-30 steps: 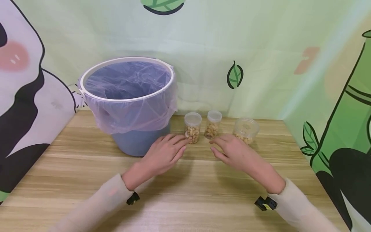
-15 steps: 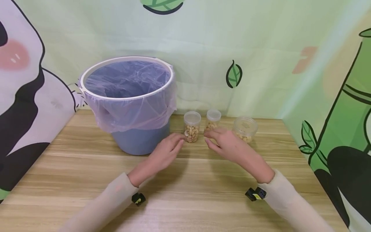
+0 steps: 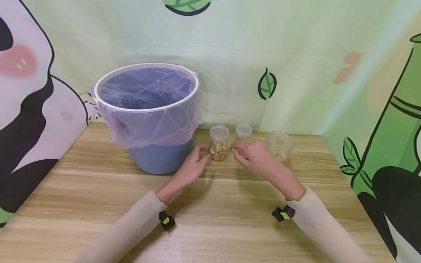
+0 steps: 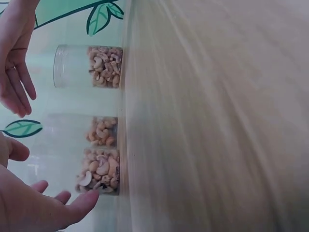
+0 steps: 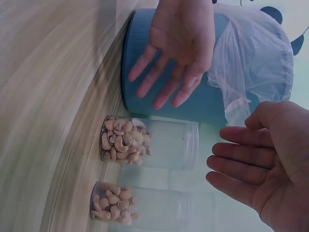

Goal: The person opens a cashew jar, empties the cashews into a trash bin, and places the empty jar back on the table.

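Three clear lidded containers of cashews stand upright in the head view: a left jar, a slimmer middle jar and a wide tub on the right. My left hand is just left of the left jar, fingers relaxed and holding nothing; whether a fingertip touches the jar I cannot tell. My right hand hovers in front of the middle jar, partly hiding it and the tub. In the right wrist view the right hand has extended fingers and an empty palm, beside the left jar.
A blue bin with a white rim and a pinkish liner bag stands left of the jars. The wooden table ends at a printed fabric backdrop right behind the containers.
My right hand has moved left and slightly farther back, covering more of the middle jar. The left hand's wrist has shifted right and its fingers have spread beside the left jar.
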`<state>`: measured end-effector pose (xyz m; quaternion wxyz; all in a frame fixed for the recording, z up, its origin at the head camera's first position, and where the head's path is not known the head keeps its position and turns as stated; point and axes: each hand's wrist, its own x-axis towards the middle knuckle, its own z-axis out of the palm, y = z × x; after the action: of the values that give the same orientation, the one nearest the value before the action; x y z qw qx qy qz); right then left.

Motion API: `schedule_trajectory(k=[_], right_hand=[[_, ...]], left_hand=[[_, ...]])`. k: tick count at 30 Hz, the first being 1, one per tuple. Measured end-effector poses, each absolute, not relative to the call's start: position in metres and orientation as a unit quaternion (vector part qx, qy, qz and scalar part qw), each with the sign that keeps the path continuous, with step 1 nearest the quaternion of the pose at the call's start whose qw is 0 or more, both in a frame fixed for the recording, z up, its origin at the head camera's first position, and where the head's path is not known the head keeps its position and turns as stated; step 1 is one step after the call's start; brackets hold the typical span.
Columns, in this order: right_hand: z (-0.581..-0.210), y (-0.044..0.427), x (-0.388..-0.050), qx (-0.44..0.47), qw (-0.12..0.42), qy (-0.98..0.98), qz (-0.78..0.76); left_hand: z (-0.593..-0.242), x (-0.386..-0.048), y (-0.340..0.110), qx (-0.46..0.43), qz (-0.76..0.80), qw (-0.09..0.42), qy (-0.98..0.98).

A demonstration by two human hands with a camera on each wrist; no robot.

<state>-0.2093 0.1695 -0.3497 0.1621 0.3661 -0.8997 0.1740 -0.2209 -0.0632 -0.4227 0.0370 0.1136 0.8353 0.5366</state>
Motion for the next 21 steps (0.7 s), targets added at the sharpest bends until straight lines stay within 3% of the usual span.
schedule_trajectory(k=[21], right_hand=[[-0.344,0.157,-0.234,0.308,0.111,-0.921,0.210]], left_hand=[[-0.442,-0.254,-0.040,0.085,0.600,-0.002,0.795]])
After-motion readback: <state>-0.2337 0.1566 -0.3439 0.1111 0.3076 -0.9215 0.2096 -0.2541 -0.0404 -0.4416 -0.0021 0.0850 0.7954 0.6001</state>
